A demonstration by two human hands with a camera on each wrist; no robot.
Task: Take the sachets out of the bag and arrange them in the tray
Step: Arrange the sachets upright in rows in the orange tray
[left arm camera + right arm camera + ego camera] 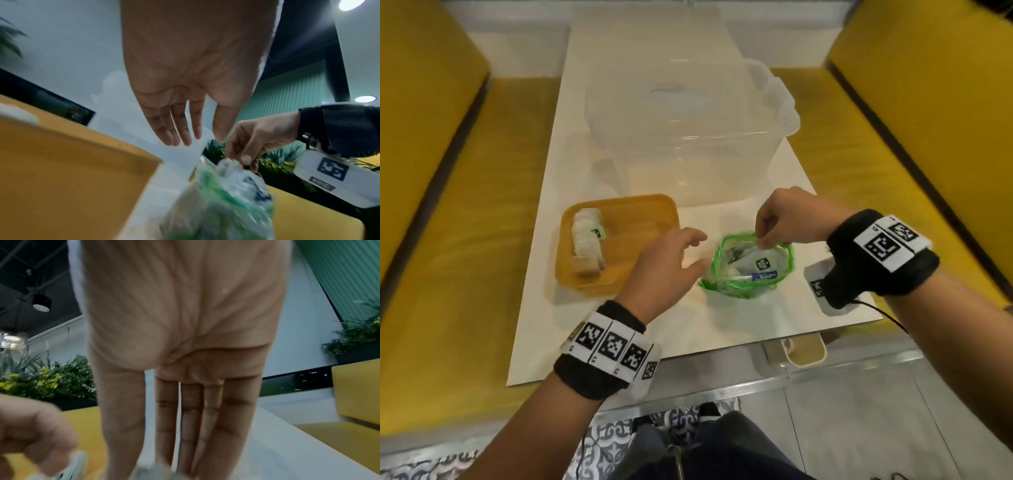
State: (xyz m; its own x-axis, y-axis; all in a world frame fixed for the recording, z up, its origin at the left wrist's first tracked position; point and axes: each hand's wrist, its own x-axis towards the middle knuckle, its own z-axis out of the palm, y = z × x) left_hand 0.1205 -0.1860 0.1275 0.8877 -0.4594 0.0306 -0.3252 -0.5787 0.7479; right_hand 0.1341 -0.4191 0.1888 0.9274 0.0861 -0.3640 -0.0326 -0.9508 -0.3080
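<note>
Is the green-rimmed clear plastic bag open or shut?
Open. The green-rimmed clear plastic bag has its mouth spread wide, sachets visible inside; the right hand pinches its far rim.

bare table strip between tray and bag; clear tub blocks behind.

White table flanked by yellow benches, patterned floor tiles, pale wall, ribbed green panel, planters of foliage, dark ceiling with possibly round lamps
</note>
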